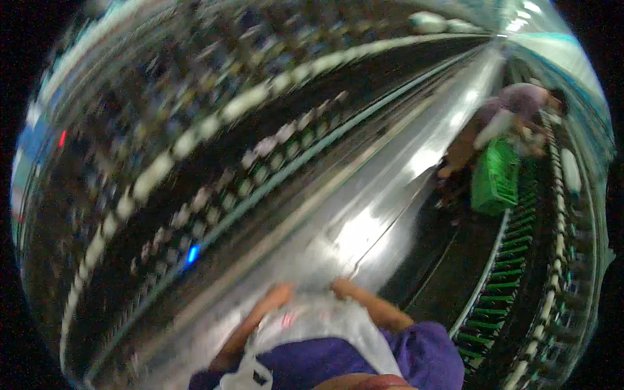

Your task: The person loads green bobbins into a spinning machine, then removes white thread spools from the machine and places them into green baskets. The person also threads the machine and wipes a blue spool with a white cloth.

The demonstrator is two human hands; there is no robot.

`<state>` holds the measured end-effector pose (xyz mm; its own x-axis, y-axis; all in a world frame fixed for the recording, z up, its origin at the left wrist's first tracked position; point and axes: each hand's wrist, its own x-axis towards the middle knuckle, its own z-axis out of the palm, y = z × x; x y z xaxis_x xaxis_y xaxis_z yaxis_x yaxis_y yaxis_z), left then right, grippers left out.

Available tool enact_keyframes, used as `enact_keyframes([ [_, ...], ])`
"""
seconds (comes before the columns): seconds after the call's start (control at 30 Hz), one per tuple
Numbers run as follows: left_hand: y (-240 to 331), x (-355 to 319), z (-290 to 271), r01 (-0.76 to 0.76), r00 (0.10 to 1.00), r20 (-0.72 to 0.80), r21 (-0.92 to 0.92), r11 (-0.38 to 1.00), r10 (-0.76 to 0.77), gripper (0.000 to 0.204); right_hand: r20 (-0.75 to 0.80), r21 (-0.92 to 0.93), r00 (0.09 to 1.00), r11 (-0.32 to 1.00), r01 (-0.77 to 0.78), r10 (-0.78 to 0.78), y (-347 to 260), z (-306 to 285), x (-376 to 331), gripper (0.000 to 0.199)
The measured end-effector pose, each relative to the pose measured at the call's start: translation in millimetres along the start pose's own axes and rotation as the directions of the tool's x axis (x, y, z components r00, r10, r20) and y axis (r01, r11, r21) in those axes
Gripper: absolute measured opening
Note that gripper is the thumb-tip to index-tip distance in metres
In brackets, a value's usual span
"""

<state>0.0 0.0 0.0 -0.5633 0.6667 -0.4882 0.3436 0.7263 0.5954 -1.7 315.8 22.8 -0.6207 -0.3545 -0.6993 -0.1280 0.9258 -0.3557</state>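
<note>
My left hand (280,294) is by the upper left edge of a white apron (312,322) worn over my purple clothing. On the other side, my right hand (341,286) sits close to the apron's upper right edge. Motion blur smears the fingers of both hands, so I cannot make out whether they grip the apron or anything else. A thin dark line (383,235) runs from near my right hand away over the shiny grey floor (364,227).
Far right, another person in a purple cap (522,99) bends beside a green crate (495,179). Below it runs a conveyor with green rollers (492,299). Along the left stretches a long line with a pale rail (286,168), a blue light (193,253) and blurred rows of small parts.
</note>
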Motion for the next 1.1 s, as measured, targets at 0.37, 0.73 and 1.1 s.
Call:
enact_keyframes([
  [0.37,171.3,222.5,-159.8,-0.209,0.959,0.213,0.078,0.975,0.188,0.053,-0.236,0.354,0.886,0.885,-0.303,0.398,194.0,-44.8,-98.4,0.023],
  [0.73,259.7,393.9,-253.8,-0.375,0.896,0.317,0.160,0.913,0.312,0.047,-0.235,0.537,0.884,0.812,-0.228,0.404,291.3,32.3,-52.6,0.026],
  [1.1,399.8,651.6,-367.5,-0.605,0.760,0.459,0.239,0.760,0.460,0.048,-0.183,0.788,0.583,0.472,-0.394,0.792,426.2,-226.6,-75.4,0.029],
])
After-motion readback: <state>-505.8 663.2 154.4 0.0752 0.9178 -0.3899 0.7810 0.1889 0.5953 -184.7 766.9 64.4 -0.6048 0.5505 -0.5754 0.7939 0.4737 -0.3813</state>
